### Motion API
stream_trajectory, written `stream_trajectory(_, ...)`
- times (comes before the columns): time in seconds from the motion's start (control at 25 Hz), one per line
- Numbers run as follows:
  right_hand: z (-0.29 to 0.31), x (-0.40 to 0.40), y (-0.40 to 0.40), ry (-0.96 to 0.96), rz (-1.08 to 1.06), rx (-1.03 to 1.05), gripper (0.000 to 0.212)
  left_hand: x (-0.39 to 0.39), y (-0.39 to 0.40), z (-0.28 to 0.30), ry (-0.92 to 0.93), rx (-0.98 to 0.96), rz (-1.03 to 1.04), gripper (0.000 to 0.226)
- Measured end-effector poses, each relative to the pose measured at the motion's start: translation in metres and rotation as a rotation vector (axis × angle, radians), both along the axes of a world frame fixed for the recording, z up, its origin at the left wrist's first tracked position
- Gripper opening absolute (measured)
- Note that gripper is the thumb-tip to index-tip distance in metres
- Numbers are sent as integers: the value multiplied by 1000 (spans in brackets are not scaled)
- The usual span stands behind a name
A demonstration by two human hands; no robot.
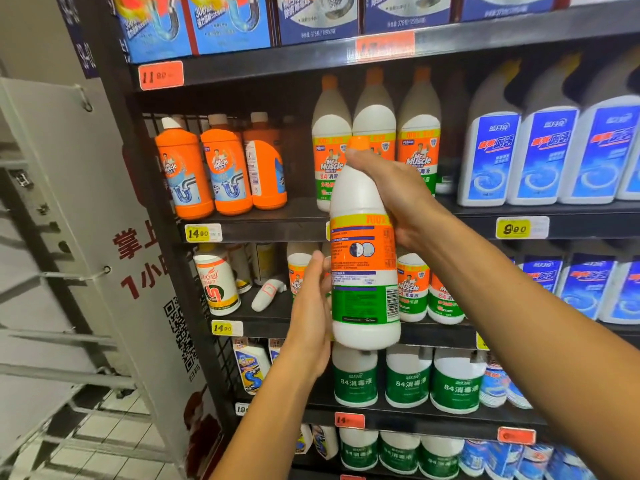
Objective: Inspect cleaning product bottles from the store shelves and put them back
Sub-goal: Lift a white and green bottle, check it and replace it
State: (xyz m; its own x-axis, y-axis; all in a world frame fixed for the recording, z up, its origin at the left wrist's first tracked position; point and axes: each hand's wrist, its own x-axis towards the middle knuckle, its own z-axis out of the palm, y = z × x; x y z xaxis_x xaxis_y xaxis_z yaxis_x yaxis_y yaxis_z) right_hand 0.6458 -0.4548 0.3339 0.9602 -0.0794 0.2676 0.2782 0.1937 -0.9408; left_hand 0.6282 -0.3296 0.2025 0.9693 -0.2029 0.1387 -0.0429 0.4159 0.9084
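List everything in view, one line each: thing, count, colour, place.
held bottle: one, white, orange cap, back label facing the camera, before the shelves
orange bottles: three, upper shelf, left
white orange-capped bottles: three in front, same shelf, behind the held bottle
blue-labelled bottles: several, white, right
green-labelled bottles: several, white, lower shelves
blue boxes: several, top shelf
left hand: beside the bottle's lower half
right hand: gripping its neck

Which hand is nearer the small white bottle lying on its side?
Left. The left hand is just right of the toppled white bottle; the right hand grips the held bottle higher up.
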Motion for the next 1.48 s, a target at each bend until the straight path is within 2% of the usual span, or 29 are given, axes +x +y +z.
stream_trajectory(0.08,4,-3,4,-52,-112,-71,34,-4,-5,4,-119,79,63,56)
stream_trajectory(0.16,6,-3,9,-81,-166,-84,43,-7,-14,7,-209,132,78,41)
stream_trajectory(0.24,6,-3,11,-84,-127,-105,39,-8,-18,8,-230,130,105,31)
stream_trajectory(0.32,7,-1,8,-77,-40,-196,33,-5,-14,6,-192,42,75,40)
stream_trajectory(0.4,8,2,2,-77,57,-252,31,-2,-4,5,-111,-116,-90,57)
stream_trajectory(0.52,3,5,-4,-19,336,7,32,-1,5,12,18,-263,-498,74)
stream_trajectory(0.6,1,6,-1,16,440,109,38,0,3,12,37,-302,-647,72)
stream_trajectory(0.68,1,7,3,-5,447,100,39,2,0,7,29,-329,-703,69)
stream_trajectory(0.8,6,6,7,-28,346,55,34,6,0,4,22,-225,-615,73)
stream_trajectory(0.92,9,1,8,-143,134,-149,23,12,11,7,39,-137,-336,62)
stream_trajectory(1.0,9,0,12,-266,-12,-278,25,13,17,9,-82,-81,-209,61)
stream_trajectory(1.08,10,-1,15,-316,-85,-292,28,10,14,13,-220,6,-154,61)
stream_trajectory(1.2,11,2,16,-273,-105,-275,35,4,4,17,-219,81,-58,51)
stream_trajectory(1.28,10,4,14,-223,-86,-264,36,4,3,16,-203,93,-74,52)
stream_trajectory(1.4,8,5,10,-177,-33,-211,40,4,7,14,-245,139,-159,66)
stream_trajectory(1.48,8,4,5,-225,-29,-248,28,7,12,13,-308,233,-187,67)
